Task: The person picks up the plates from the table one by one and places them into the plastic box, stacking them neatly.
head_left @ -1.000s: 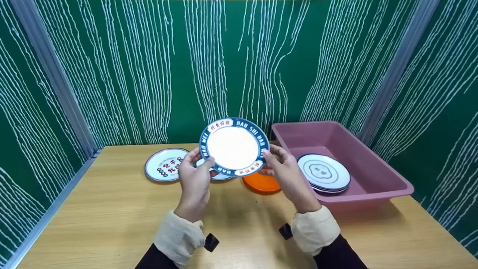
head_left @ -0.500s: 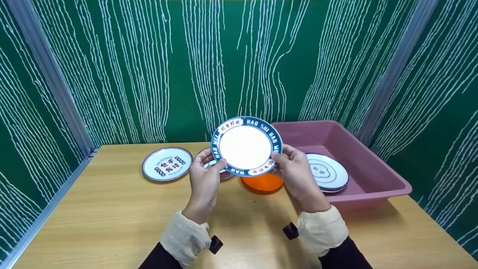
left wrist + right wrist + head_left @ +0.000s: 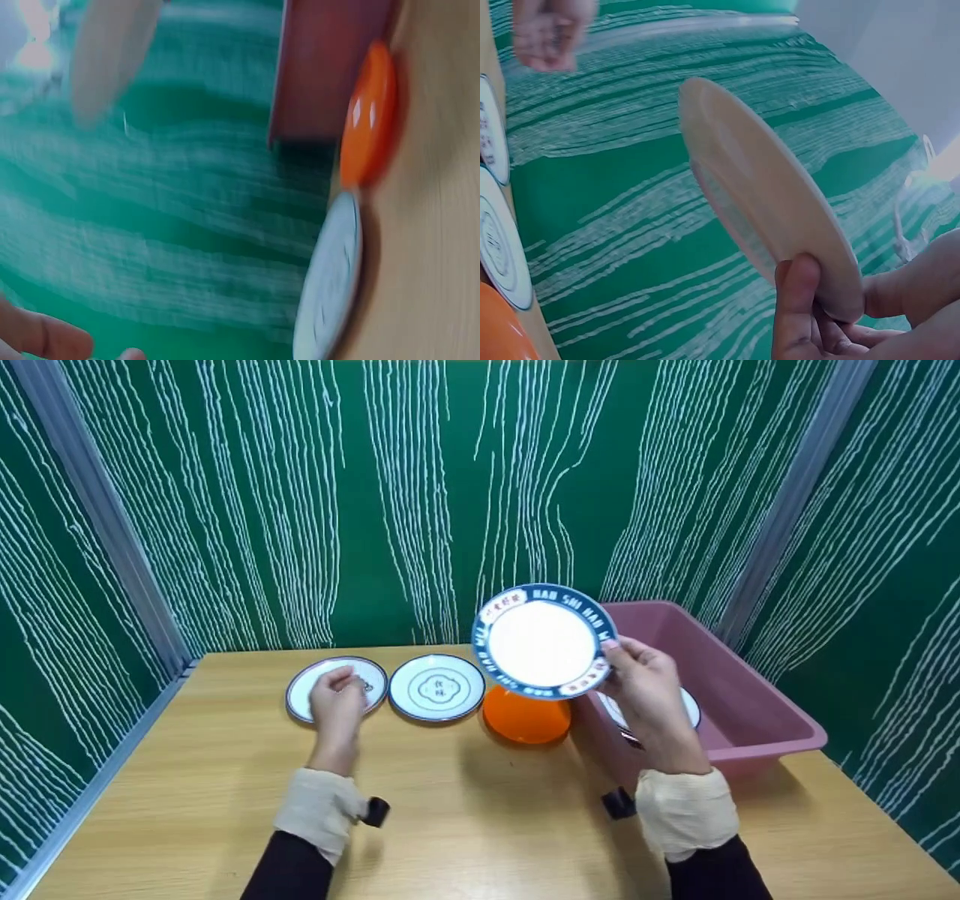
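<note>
My right hand (image 3: 651, 694) pinches the right edge of a blue-rimmed plate (image 3: 544, 645), thumb on the front. The plate is held up and tilted above an orange dish (image 3: 526, 721) and beside the pink tub. In the right wrist view the plate's pale underside (image 3: 772, 184) faces the camera, with the thumb and fingers on its lower edge. My left hand (image 3: 336, 709) is off the plate, loosely curled with nothing in it. It overlaps a white plate with a dark rim (image 3: 302, 694) at the left. Between that plate and the orange dish lies a second white plate (image 3: 437, 688) with a flower-shaped outline.
The pink tub (image 3: 757, 709) stands at the right on the wooden table (image 3: 187, 795). Stacked white plates (image 3: 691, 711) inside it are partly hidden by my right hand. Green walls (image 3: 502, 510) with white streaks enclose the back and sides.
Both hands held the blue-rimmed plate before. My left hand has let go and moved left, while my right hand has carried the plate rightward and slightly up, uncovering the middle plate.
</note>
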`<action>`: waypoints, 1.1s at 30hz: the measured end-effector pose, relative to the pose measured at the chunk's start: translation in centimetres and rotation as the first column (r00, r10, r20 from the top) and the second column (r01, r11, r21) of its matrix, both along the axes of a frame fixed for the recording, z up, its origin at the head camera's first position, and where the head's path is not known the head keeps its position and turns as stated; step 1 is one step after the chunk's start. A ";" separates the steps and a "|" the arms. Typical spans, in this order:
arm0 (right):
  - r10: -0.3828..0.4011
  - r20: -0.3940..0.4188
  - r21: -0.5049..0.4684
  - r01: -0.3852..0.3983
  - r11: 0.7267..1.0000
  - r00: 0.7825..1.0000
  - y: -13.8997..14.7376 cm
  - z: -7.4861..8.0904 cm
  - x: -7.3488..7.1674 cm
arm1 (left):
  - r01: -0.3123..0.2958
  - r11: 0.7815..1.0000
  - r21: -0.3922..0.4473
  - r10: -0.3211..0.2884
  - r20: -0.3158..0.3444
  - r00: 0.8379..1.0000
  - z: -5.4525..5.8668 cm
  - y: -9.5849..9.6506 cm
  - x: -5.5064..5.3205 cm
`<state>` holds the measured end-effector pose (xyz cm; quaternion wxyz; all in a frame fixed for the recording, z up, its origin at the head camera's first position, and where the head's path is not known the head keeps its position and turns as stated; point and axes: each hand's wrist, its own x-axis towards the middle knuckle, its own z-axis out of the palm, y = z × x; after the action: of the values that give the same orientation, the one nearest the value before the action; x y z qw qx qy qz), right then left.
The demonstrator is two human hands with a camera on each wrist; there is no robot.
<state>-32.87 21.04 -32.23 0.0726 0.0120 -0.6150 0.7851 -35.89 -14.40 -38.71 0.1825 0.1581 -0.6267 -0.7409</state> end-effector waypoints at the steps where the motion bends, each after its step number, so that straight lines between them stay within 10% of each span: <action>1: -0.009 -0.003 -0.010 0.009 1.000 1.000 0.4 0.0 0.0 | -0.018 1.000 -0.012 0.019 0.020 1.000 -0.4 -0.7 -0.2; 6: -0.050 0.012 -0.079 0.050 0.996 0.999 2.5 0.0 -0.1 | -0.086 0.996 -0.037 0.091 0.146 0.985 -2.2 -3.4 -1.1; 12: -0.124 0.012 -0.137 0.125 0.983 0.992 5.2 -0.3 -0.4 | -0.124 0.985 -0.121 0.158 0.335 0.929 -3.4 -4.5 -1.8; 18: -0.174 0.093 -0.187 0.188 0.964 0.980 7.5 -0.6 -0.3 | -0.142 0.984 -0.111 0.174 0.374 0.911 -4.9 -5.2 -2.2; 33: -0.188 0.276 -0.247 0.259 0.934 0.942 10.1 -1.8 -1.7 | -0.057 0.992 0.115 0.017 0.324 0.946 -6.6 -7.6 -2.2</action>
<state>-34.55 31.18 -34.06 0.0857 -0.1673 -0.4993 0.8458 -38.13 -21.97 -45.32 0.0814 0.3000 -0.5981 -0.7387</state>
